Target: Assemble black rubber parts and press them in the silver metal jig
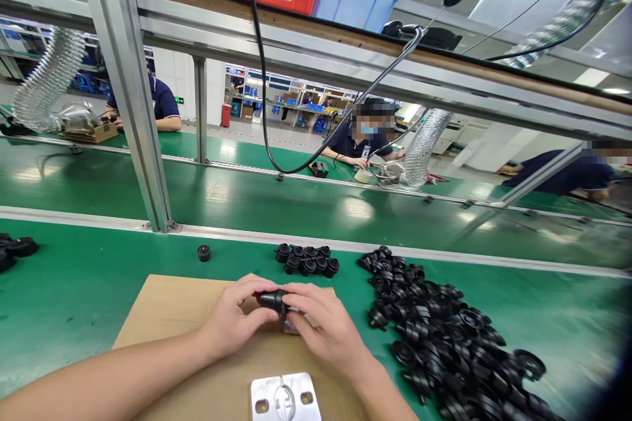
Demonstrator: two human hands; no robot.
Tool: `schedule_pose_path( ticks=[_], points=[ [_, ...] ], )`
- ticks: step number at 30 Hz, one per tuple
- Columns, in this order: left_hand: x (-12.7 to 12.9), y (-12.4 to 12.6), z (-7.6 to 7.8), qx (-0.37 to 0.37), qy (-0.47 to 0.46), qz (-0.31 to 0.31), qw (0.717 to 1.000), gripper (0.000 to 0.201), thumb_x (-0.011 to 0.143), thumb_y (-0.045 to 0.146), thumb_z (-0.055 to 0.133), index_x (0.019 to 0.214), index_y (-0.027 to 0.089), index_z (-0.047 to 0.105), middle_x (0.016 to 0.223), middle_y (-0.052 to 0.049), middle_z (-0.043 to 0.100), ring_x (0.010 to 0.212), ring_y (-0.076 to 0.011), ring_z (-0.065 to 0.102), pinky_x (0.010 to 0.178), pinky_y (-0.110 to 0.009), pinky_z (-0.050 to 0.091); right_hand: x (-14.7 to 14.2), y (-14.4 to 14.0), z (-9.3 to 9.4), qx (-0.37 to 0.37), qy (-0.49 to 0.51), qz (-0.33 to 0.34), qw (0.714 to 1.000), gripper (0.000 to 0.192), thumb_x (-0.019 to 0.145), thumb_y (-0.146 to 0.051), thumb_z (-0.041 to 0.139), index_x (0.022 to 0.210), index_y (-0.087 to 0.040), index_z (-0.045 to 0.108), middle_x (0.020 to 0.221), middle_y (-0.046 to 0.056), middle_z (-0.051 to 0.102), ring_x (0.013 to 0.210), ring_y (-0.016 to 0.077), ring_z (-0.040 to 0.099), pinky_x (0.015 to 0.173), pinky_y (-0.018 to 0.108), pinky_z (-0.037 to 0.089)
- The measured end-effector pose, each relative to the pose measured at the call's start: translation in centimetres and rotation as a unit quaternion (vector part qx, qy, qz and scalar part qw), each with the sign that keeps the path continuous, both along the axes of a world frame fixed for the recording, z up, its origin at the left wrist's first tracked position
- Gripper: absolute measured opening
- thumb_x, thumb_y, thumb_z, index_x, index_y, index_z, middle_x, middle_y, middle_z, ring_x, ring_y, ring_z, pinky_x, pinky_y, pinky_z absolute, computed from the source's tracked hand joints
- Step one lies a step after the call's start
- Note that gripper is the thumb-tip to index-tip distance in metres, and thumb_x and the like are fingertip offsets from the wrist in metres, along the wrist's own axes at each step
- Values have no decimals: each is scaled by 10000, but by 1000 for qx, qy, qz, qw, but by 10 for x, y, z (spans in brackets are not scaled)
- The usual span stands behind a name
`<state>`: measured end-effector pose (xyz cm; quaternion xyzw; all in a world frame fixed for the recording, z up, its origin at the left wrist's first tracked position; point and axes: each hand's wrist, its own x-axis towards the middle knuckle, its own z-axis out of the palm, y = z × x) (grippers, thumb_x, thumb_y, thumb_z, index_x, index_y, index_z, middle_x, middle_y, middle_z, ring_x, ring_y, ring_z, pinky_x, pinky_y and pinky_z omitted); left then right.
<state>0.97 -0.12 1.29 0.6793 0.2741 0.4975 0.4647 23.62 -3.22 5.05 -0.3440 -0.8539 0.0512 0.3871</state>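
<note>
Between my two hands is a black molded part (270, 300), round and stepped, held above a brown board (168, 302). My left hand (234, 316) grips its left end with thumb and fingers. On its right end, the fingers of my right hand (323, 322) are closed around it. A pale, shiny piece shows just under the right fingers; most of it is hidden. Nearer to me on the board lies a silver metal plate (301, 395) with two slots and a round recess.
A large heap of black parts (444, 329) spreads at the right. Behind the board stand rows of similar black parts (309, 262) and a lone black cap (204, 252). A metal upright (123, 92) and hanging black cable (264, 112) are ahead. Co-workers sit across the bench.
</note>
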Motion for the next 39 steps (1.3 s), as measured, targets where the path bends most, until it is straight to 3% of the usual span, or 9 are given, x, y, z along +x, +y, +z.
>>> schedule_pose_path(
  ticks=[6,12,16,20,26,30,35,39],
  points=[
    [0,1,-3,19,-16,-1,1000,363,827,118,841,1157,259,791,1106,-55,823,1047,-254,719,975,-406,561,1,0,-1,65,-15,13,998,355,987,-31,589,1262,-238,675,1236,104,760,1011,220,741,818,354,621],
    [1,3,-4,68,-19,0,998,379,840,85,817,1167,274,788,1106,-40,836,1028,-234,728,965,-386,560,-5,-5,2,-80,-2,-28,996,309,1024,-232,654,1331,-264,639,1070,38,794,804,197,715,725,338,587],
    [2,2,-3,48,-11,6,999,373,844,82,809,1162,275,789,1113,-39,826,1040,-237,730,958,-381,566,-7,-6,2,-79,5,-63,995,273,1033,-295,643,1299,-238,645,1003,44,779,762,197,697,689,332,569],
    [3,2,-4,91,-18,10,996,376,855,84,809,1178,275,781,1097,-38,831,999,-225,721,941,-370,560,-7,-7,5,-89,-2,-47,995,275,1049,-275,618,1323,-261,642,1031,38,783,809,204,704,725,337,574],
    [0,3,-1,55,-9,0,998,358,837,101,828,1155,263,801,1079,-56,831,998,-244,723,932,-383,567,-4,-3,4,-2,-54,-4,999,399,1041,-97,548,1424,-207,568,1241,101,755,1008,241,695,841,384,586],
    [0,0,0,21,-2,-11,1000,361,810,119,860,1142,252,813,1037,-61,829,963,-248,732,905,-385,575,1,-2,10,73,-72,15,995,456,999,0,504,1403,-197,576,1173,101,766,953,234,678,771,359,574],
    [3,-1,-2,93,-44,11,995,442,823,36,815,1181,293,782,1124,-35,836,1028,-232,733,955,-383,571,0,-8,14,-47,-43,-3,998,488,961,-198,713,1427,-238,572,1224,83,757,984,249,698,836,390,580],
    [4,0,-4,121,-42,19,992,463,821,27,821,1199,290,778,1097,-33,842,979,-218,736,918,-362,578,0,-5,4,-44,-36,1,998,415,1000,-175,661,1404,-245,597,1190,76,777,945,234,724,825,377,583]
  ],
)
